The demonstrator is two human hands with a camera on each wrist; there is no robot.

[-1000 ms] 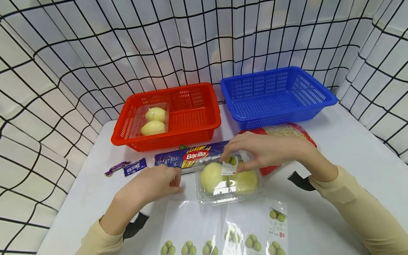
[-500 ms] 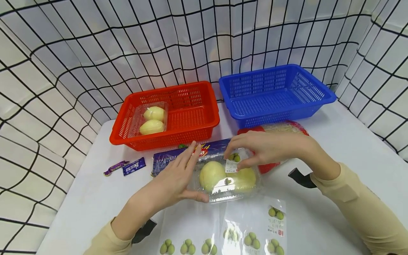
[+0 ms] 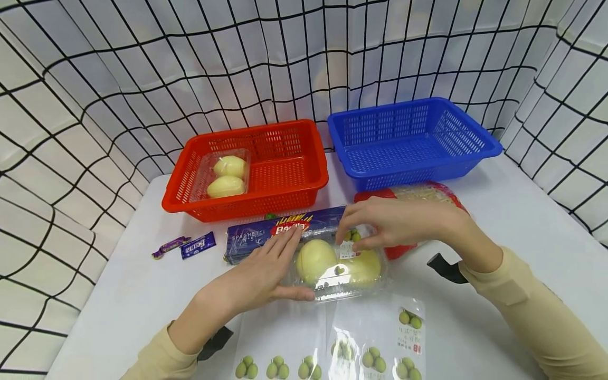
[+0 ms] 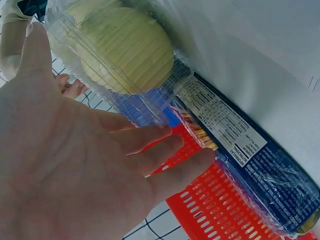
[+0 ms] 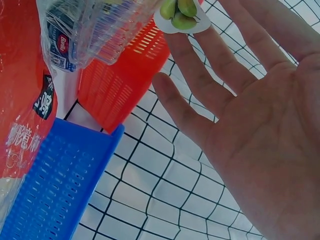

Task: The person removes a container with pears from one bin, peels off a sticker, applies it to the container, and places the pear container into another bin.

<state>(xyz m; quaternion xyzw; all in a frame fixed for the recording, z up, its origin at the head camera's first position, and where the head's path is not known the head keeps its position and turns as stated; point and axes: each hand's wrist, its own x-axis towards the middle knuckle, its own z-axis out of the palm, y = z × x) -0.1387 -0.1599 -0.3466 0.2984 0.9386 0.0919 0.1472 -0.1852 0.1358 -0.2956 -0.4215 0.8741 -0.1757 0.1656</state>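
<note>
A clear plastic clamshell box (image 3: 328,293) with two pale yellow melons (image 3: 315,261) stands in front of me on the table. My left hand (image 3: 261,277) lies along its left side, fingers straight and thumb at the front edge. In the left wrist view, the palm and extended fingers (image 4: 165,172) show beside the box. Over the box's top right, my right hand (image 3: 380,224) holds a small white sticker (image 3: 349,249) with green fruit printed on it, between thumb and fingers. The right wrist view shows this sticker (image 5: 182,16) at the fingertips.
Sticker sheets (image 3: 332,338) lie at the front. Behind the box are a Barilla spaghetti pack (image 3: 252,237) and a red noodle bag (image 3: 399,252). A red basket (image 3: 285,198) holds another melon box (image 3: 247,158); a blue basket (image 3: 404,177) stands right. Two candies (image 3: 198,245) lie left.
My left hand has moved right and spread its fingers along the box's left side. The right hand with the sticker stays over the box, which has shifted slightly.
</note>
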